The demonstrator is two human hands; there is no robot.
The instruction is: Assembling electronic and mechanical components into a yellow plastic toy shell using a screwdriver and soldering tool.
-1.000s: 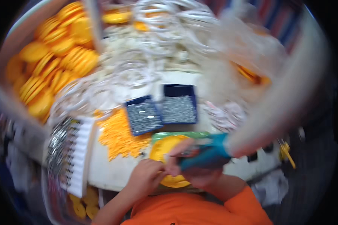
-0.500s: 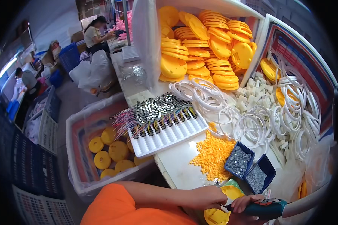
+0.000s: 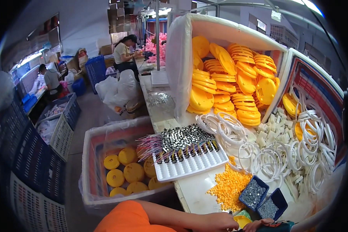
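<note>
At the lower edge, my right hand (image 3: 258,224) is wrapped round a teal electric screwdriver (image 3: 277,227), which lies roughly level and points left. Close to its tip is my left hand (image 3: 225,222), fingers drawn together; what they pinch is hidden. Between and behind the hands, part of a round yellow plastic housing (image 3: 241,220) shows, cut off by the frame's edge. Just beyond the hands stand two dark blue bins of small metal screws, one (image 3: 253,193) beside the other (image 3: 268,208). Small orange-yellow plastic pieces (image 3: 229,185) lie heaped to their left.
A white tray (image 3: 189,170) carries wired parts. Behind it, a tipped box (image 3: 236,29) holds stacked yellow covers. White rings (image 3: 265,160) and pale blocks (image 3: 276,125) are piled at right. Left of the table, a lined crate (image 3: 92,170) contains yellow round parts. A person (image 3: 123,54) sits farther back.
The view has tilted up, so the table sits lower in the picture and more of the room shows. My hands and the screwdriver are now partly cut off at the lower edge.
</note>
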